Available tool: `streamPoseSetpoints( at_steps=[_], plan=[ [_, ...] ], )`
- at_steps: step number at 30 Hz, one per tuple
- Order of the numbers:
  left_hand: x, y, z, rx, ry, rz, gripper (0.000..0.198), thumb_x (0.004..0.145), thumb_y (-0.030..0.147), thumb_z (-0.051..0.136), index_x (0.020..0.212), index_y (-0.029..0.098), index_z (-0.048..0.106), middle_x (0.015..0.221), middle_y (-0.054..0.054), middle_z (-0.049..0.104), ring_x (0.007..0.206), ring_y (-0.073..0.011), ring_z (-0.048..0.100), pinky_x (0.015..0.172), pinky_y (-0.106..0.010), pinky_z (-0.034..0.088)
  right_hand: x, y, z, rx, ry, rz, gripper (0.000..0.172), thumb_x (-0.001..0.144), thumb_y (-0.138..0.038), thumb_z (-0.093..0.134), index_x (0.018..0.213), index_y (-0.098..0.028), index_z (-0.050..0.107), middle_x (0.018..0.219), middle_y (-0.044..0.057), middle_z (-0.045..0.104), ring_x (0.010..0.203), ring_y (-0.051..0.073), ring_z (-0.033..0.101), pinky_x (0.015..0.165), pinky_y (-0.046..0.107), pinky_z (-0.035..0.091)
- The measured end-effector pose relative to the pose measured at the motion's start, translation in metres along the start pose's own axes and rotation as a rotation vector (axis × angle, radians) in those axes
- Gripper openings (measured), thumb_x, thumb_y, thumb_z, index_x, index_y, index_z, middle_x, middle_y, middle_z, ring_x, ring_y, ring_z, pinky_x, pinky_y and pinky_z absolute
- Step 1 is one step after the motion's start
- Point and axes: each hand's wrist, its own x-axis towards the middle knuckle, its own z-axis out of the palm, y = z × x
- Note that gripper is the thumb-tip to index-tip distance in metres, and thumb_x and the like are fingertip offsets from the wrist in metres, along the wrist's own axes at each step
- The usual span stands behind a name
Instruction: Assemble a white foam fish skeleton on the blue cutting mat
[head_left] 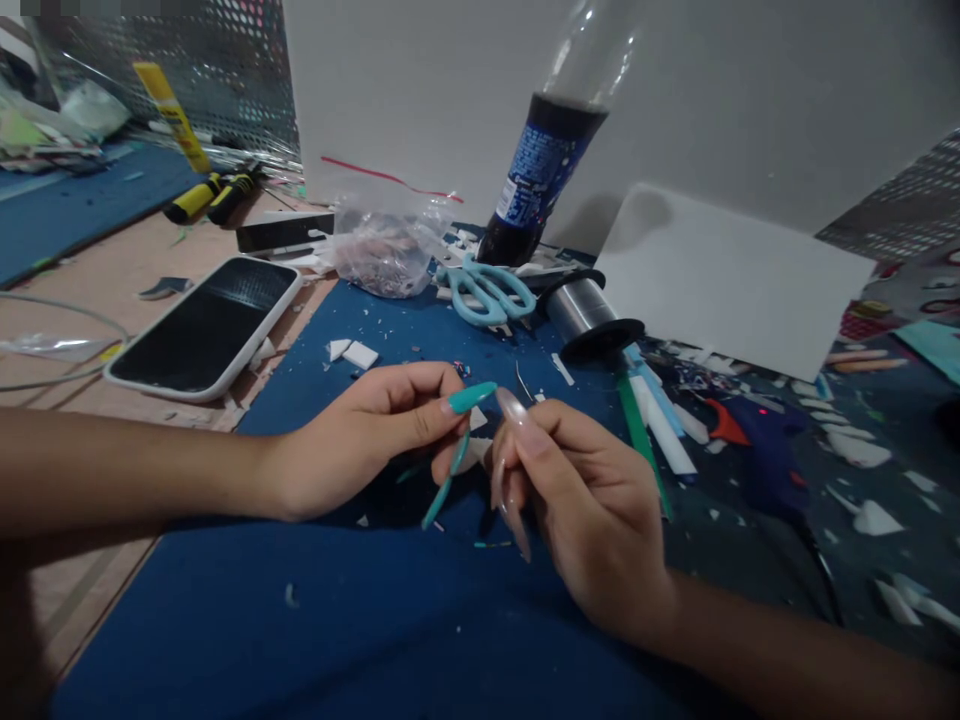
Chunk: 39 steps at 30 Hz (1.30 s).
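Note:
My left hand, with long teal nails, is closed in a pinch above the blue mat. Facing it, my right hand, with long pale pink nails, is also pinched, thumb against the fingers. The two thumbnail tips almost meet. Whatever lies between the fingertips is too small or too hidden to make out. Beyond the hands are light-blue scissors and a black-rimmed spool of thin, shiny line or wire. Small white scraps lie on the mat behind my left hand.
A phone lies at left, near yellow-black handled tools and a yellow tube. Behind are a zip bag and a dark-drink bottle. A white board and a blue glue gun are at right, among scraps.

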Motion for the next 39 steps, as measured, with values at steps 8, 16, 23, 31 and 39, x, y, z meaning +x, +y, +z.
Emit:
streamPoseSetpoints(
  at_steps=[8, 16, 23, 31, 39],
  plan=[
    [-0.0006, 0.0012, 0.0014, -0.022, -0.012, -0.027, 0.023, 0.095, 0.015, 0.046, 0.073, 0.011, 0.051, 0.057, 0.003, 0.055, 0.053, -0.003, 0.049, 0.053, -0.009, 0.041, -0.0061, 0.0005, -0.001, -0.387, 0.071, -0.252, 0.023, 0.096, -0.023, 0.048, 0.075, -0.019, 0.057, 0.056, -0.007, 0.052, 0.043, 0.001, 0.05, 0.042, 0.011, 0.043],
    [-0.0009, 0.0019, 0.0029, -0.005, -0.001, -0.047, 0.024, 0.095, 0.015, 0.046, 0.072, 0.012, 0.05, 0.056, 0.003, 0.054, 0.05, -0.0031, 0.047, 0.051, -0.01, 0.04, -0.0041, -0.0024, 0.0008, -0.581, 0.098, -0.348, 0.024, 0.095, -0.019, 0.047, 0.073, -0.018, 0.055, 0.055, -0.007, 0.052, 0.045, 0.001, 0.049, 0.043, 0.01, 0.041],
    [-0.0013, 0.0036, 0.0031, 0.02, 0.0, -0.044, 0.025, 0.095, 0.014, 0.044, 0.07, 0.012, 0.049, 0.055, 0.004, 0.053, 0.05, -0.0028, 0.047, 0.051, -0.01, 0.039, -0.0047, -0.0007, 0.0005, -0.531, 0.088, -0.321, 0.023, 0.096, -0.02, 0.047, 0.074, -0.019, 0.055, 0.055, -0.008, 0.051, 0.043, 0.0, 0.05, 0.043, 0.01, 0.042],
    [-0.0004, 0.0038, 0.0033, 0.032, 0.004, -0.057, 0.025, 0.095, 0.015, 0.044, 0.07, 0.012, 0.049, 0.056, 0.004, 0.054, 0.049, -0.0033, 0.047, 0.05, -0.011, 0.038, -0.0041, -0.0015, 0.001, -0.518, 0.082, -0.298, 0.023, 0.095, -0.019, 0.048, 0.074, -0.018, 0.056, 0.055, -0.007, 0.052, 0.043, 0.001, 0.051, 0.042, 0.009, 0.043],
    [-0.0003, 0.0046, 0.0031, 0.045, 0.016, -0.056, 0.025, 0.093, 0.022, 0.051, 0.069, 0.014, 0.05, 0.055, 0.003, 0.054, 0.049, -0.0055, 0.045, 0.049, -0.014, 0.037, -0.0054, -0.0022, 0.0006, -0.504, 0.088, -0.268, 0.024, 0.094, -0.021, 0.049, 0.072, -0.019, 0.056, 0.054, -0.006, 0.052, 0.041, 0.004, 0.05, 0.039, 0.014, 0.043]
  ],
)
